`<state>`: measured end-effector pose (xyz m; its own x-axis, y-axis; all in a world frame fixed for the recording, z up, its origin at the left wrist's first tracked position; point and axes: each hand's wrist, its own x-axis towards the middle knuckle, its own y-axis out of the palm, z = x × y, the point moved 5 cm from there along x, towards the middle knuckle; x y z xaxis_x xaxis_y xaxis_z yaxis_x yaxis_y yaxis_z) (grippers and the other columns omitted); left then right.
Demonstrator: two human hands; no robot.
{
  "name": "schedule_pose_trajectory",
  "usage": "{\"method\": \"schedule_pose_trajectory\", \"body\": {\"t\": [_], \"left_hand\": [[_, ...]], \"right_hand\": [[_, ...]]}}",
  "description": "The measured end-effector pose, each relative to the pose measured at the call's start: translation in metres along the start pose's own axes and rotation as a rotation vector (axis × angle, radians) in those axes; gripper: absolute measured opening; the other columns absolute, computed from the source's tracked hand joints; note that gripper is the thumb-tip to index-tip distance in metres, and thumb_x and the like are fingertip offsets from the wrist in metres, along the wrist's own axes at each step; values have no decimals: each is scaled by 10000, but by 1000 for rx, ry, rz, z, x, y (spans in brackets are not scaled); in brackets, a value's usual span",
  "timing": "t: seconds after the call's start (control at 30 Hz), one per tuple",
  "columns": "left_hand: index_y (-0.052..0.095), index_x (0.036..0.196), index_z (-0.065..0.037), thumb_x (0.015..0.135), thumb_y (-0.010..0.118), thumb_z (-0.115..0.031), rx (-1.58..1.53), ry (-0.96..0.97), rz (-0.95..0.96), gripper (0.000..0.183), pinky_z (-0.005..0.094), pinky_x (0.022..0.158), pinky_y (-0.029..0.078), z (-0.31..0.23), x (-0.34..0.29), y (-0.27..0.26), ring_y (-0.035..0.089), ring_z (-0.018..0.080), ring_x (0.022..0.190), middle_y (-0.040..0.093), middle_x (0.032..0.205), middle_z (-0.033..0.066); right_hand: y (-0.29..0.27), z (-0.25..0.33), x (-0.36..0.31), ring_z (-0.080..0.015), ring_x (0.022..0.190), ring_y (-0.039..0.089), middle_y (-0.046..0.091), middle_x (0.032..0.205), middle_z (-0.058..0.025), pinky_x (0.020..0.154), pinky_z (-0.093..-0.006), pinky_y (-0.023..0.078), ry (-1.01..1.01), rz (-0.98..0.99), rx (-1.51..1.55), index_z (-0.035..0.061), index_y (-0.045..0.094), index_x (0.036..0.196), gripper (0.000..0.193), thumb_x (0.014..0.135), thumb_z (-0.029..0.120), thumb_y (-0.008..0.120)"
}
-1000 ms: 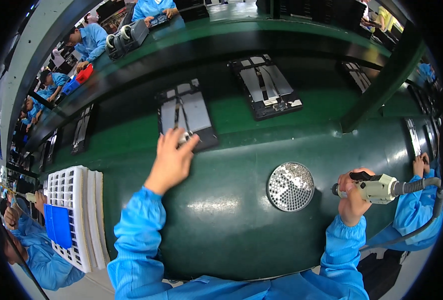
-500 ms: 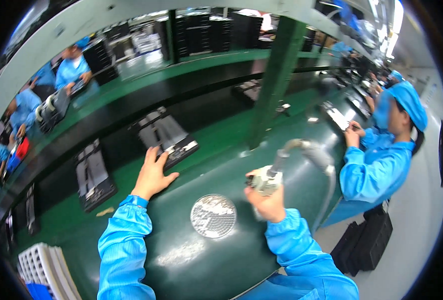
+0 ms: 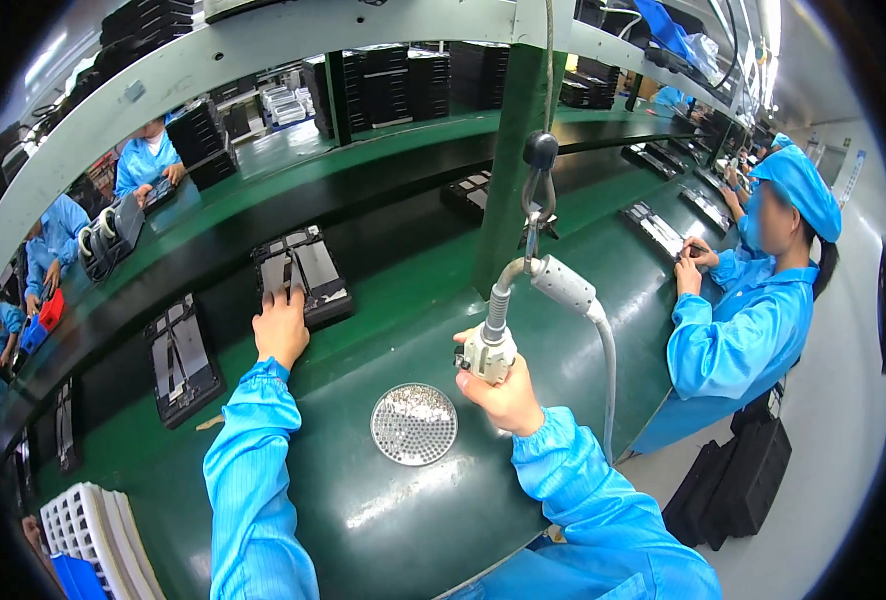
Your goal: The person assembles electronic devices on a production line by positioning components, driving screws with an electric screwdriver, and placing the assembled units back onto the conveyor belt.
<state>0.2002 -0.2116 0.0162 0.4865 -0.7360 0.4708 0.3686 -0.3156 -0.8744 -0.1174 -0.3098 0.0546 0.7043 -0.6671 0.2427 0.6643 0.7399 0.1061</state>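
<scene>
My right hand (image 3: 506, 392) is wrapped around the pale body of a powered screwdriver (image 3: 491, 355), its grey cable bending up and over to the right. The tool hangs from a metal hook (image 3: 531, 200) on a cord; its tip is hidden. On the belt ahead, my left hand (image 3: 281, 335) has its fingers curled over the near side of a black tray (image 3: 335, 306) that bears a flat, tablet-like device with grey panels; the thumb cannot be made out. A round dish of small screws (image 3: 414, 425) lies on the green bench between my forearms.
Another black tray (image 3: 185, 370) with a similar device sits to the left on the belt. A green post (image 3: 511, 170) rises beyond the screwdriver. White grid trays (image 3: 88, 530) stand at the lower left. A co-worker in blue (image 3: 753, 320) works at the right.
My left hand has moved from the tray's near edge to curl over it. The screwdriver and right hand have shifted slightly left, and the hook has come into clear view.
</scene>
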Motion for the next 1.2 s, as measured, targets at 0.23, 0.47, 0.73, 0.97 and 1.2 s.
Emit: {"method": "schedule_pose_trajectory", "body": {"t": [0.23,0.47,0.73,0.97,1.2], "left_hand": [[564,1155,11,606,596,27,-84,51,-152,550,433,827,502,16,-80,-86,538,337,1138,585,1215,166],[597,1108,63,655,556,28,20,22,-64,456,484,820,472,-28,-236,-200,550,443,1130,596,1180,238],[564,1171,50,591,768,-108,-205,-32,334,634,455,929,467,-67,-261,-190,486,453,1200,481,1313,261],[611,1012,46,631,795,-140,-656,115,169,462,429,813,469,-88,-247,-177,565,355,966,557,1014,172],[632,954,50,682,741,-20,-788,300,74,302,386,733,468,-105,-245,-160,567,290,876,566,937,123]], "right_hand": [[-7,-9,-9,-109,918,557,601,1003,-21,854,-280,449,21,0,14,17,580,1152,388,775,28,675],[-9,-11,-5,-145,608,567,557,721,-58,564,-274,459,-119,-12,-35,-15,505,1193,455,787,126,653],[4,-6,2,-154,629,564,568,729,-69,599,-290,473,-93,38,13,-42,515,1179,426,790,102,616],[6,-6,-3,-169,618,561,573,674,-77,632,-314,481,-110,39,21,-56,507,1184,445,787,118,608],[2,-7,-4,-174,618,560,575,681,-89,632,-335,488,-120,60,21,-62,512,1174,437,793,133,601]]}}
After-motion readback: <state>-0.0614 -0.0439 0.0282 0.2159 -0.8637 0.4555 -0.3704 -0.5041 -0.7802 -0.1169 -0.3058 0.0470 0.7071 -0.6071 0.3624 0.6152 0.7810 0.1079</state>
